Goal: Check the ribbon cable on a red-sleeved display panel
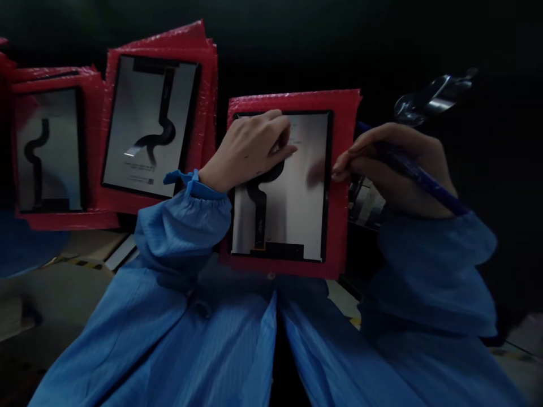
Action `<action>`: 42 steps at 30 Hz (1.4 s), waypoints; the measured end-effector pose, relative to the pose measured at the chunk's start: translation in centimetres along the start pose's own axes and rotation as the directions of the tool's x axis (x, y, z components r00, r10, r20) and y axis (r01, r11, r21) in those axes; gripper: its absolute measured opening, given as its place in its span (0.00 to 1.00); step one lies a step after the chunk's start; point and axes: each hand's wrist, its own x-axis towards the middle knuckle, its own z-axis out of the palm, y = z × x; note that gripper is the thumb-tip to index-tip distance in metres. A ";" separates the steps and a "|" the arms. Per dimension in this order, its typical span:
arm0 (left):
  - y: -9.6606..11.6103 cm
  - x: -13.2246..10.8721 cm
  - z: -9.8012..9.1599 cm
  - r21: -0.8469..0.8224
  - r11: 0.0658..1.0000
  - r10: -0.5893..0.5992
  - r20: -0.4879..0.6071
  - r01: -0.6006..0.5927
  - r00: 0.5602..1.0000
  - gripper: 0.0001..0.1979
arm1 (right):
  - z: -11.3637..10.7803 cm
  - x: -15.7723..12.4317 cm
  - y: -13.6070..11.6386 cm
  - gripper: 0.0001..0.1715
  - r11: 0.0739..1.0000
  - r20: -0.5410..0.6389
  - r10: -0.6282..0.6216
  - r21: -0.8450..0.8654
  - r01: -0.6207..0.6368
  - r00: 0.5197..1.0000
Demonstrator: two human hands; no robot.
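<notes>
A grey display panel (297,215) with a black flex cable lies on a red bubble-wrap sheet (341,226) in front of me. My left hand (250,150) rests on the panel's upper part, fingers bent and pinched near the cable's top end; whether it grips anything is unclear. My right hand (394,167) is at the panel's right edge, closed around a blue pen-like tool (419,178) that runs back over my wrist. Its fingertips touch the red sheet's edge. Both arms wear blue sleeves.
Two more panels (148,124) on red bubble wrap (55,220) stand to the left, leaning against a dark background. A shiny metal object (428,99) is at the upper right. Labelled items (367,203) lie behind my right hand. The surroundings are very dark.
</notes>
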 end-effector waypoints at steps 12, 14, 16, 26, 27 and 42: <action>2.9 -1.0 -3.0 -0.621 0.699 0.264 0.684 0.353 0.680 0.37 | 2.1 -0.1 -1.0 0.04 0.998 -0.111 0.054 -0.003 -0.055 0.992; 2.8 -1.1 -3.4 -0.665 0.600 0.270 0.693 0.446 0.669 0.36 | 2.3 -0.1 -1.0 0.07 0.998 -0.107 0.063 0.022 -0.061 0.992; 2.3 -1.2 -4.1 -0.714 0.499 0.333 0.681 0.491 0.652 0.36 | 2.4 -0.1 -1.1 0.08 0.998 -0.089 0.059 0.029 -0.057 0.994; -1.6 -2.7 -8.8 -0.642 0.739 0.333 0.612 0.204 0.717 0.19 | 2.3 -0.2 -1.4 0.08 0.998 -0.013 0.058 0.006 -0.058 0.998; -1.8 -2.6 -8.9 -0.632 0.747 0.338 0.626 0.204 0.703 0.21 | 2.3 -0.2 -1.4 0.08 0.999 -0.009 0.051 0.008 -0.051 0.999; 2.8 -1.1 -1.7 -0.833 0.433 0.374 0.514 0.345 0.772 0.10 | 2.7 -0.1 -1.7 0.16 0.991 -0.040 0.095 -0.091 -0.099 0.995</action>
